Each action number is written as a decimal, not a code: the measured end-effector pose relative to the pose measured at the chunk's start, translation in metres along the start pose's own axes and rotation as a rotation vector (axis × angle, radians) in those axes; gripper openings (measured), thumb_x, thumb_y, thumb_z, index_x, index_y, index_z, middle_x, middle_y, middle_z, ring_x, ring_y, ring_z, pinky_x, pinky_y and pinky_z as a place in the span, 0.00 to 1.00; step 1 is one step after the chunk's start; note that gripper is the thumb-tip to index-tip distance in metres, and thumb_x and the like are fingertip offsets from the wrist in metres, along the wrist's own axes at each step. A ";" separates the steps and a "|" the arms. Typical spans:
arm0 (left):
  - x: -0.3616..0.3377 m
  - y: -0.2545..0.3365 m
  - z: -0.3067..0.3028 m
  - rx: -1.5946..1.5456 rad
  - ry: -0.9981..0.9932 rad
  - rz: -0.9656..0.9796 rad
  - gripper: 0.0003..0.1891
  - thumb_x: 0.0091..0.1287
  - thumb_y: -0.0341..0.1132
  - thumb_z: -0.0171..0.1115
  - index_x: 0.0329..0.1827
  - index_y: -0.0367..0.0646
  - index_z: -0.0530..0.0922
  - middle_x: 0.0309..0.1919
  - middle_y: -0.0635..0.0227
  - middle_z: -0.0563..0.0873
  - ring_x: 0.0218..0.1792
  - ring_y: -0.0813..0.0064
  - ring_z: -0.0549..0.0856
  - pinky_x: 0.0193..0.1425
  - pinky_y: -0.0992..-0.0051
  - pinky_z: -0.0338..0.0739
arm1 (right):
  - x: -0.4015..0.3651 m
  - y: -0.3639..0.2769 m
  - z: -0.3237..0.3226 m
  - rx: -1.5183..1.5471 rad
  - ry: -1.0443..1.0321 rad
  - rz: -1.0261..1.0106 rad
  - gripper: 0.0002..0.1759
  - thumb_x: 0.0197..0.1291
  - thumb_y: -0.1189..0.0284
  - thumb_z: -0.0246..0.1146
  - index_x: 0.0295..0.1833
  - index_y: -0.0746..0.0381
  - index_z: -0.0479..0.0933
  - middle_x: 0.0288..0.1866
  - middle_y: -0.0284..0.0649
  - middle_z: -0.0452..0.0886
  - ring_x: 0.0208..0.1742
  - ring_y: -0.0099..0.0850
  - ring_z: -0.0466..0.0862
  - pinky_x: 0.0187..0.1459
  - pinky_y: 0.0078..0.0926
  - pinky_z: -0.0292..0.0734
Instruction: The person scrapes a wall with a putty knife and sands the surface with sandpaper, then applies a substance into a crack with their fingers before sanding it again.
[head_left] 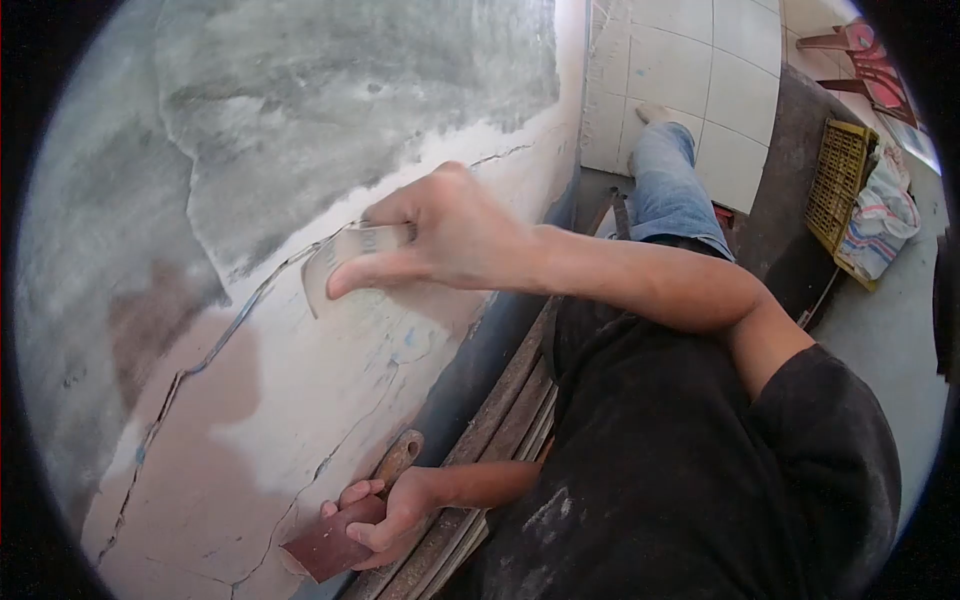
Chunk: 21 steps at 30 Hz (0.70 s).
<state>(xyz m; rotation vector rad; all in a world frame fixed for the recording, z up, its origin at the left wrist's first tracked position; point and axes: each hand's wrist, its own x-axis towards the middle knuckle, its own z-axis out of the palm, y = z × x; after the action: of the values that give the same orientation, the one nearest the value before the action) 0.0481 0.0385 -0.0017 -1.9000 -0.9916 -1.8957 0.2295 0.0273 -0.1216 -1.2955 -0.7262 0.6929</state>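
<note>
My right hand [440, 235] reaches across to the wall [310, 390] and presses a curved, pale piece of sandpaper [335, 265], with printing on its back, between thumb and fingers. It rests beside a long crack in the white patched surface. Lower down, my left hand [395, 515] is closed round a dark red, flat sheet [335, 540] and a tool with a wooden handle [400, 455]. The tool's far end is hidden behind the sheet and fingers.
Wooden boards [500, 410] lie along the wall's foot beside my body. A yellow crate [835, 190] with a striped white sack [882, 220] stands at the right. Red chairs [875, 75] are at the upper right, and white tiles [680, 65] at the top.
</note>
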 end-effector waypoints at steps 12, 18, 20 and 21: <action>0.000 -0.003 -0.003 0.014 0.006 0.031 0.22 0.56 0.37 0.53 0.48 0.28 0.67 0.32 0.44 0.81 0.14 0.71 0.71 0.12 0.77 0.63 | 0.007 0.000 0.006 0.021 -0.017 -0.019 0.38 0.44 0.33 0.64 0.18 0.63 0.78 0.10 0.41 0.70 0.12 0.34 0.70 0.22 0.32 0.69; 0.003 -0.005 -0.004 0.031 0.023 0.023 0.22 0.56 0.37 0.53 0.48 0.28 0.67 0.32 0.46 0.82 0.15 0.70 0.73 0.13 0.77 0.63 | 0.004 0.010 0.007 0.080 0.008 -0.029 0.36 0.44 0.35 0.65 0.17 0.62 0.77 0.09 0.39 0.70 0.11 0.32 0.70 0.20 0.30 0.69; 0.002 -0.004 -0.008 0.052 -0.003 0.031 0.23 0.56 0.37 0.52 0.49 0.28 0.67 0.32 0.46 0.81 0.15 0.71 0.73 0.13 0.77 0.63 | 0.007 -0.005 0.008 0.077 0.003 -0.056 0.35 0.44 0.36 0.66 0.19 0.62 0.79 0.10 0.39 0.72 0.11 0.31 0.71 0.20 0.29 0.69; 0.001 -0.003 -0.008 0.063 -0.011 0.033 0.23 0.56 0.37 0.52 0.51 0.28 0.66 0.32 0.46 0.81 0.15 0.71 0.72 0.13 0.77 0.62 | 0.007 -0.011 0.007 0.078 0.009 -0.067 0.35 0.44 0.36 0.66 0.19 0.62 0.79 0.10 0.39 0.72 0.11 0.30 0.71 0.20 0.29 0.69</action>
<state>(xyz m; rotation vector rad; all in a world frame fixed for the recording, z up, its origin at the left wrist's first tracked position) 0.0399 0.0358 -0.0006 -1.8818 -1.0046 -1.8159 0.2286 0.0361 -0.1090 -1.1975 -0.7247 0.6547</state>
